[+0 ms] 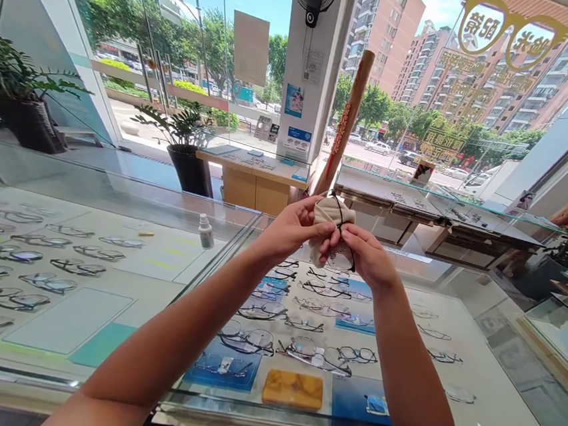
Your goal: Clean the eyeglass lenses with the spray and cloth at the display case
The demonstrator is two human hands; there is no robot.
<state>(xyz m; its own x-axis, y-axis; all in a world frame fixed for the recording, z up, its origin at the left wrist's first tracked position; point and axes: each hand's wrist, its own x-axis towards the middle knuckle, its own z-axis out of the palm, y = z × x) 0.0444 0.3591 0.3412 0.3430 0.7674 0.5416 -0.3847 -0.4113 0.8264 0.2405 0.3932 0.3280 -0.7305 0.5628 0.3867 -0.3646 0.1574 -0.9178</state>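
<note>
Above the glass counter, my left hand (290,230) is closed around a beige cloth (333,211), which is bunched up over a pair of eyeglasses (344,259) with thin dark rims. My right hand (373,258) pinches the frame near its middle, its fingertips close to those of the left. One lens shows below the fingers; the cloth covers much of the other side. A dark temple arm crosses in front of the cloth.
Rows of eyeglasses lie inside the glass display counter (242,386), with an amber-coloured case (292,389) near its front. A small white spray bottle (206,231) stands on the left. Beyond are a wooden post (351,112), a low cabinet (256,190) and potted plants (188,163).
</note>
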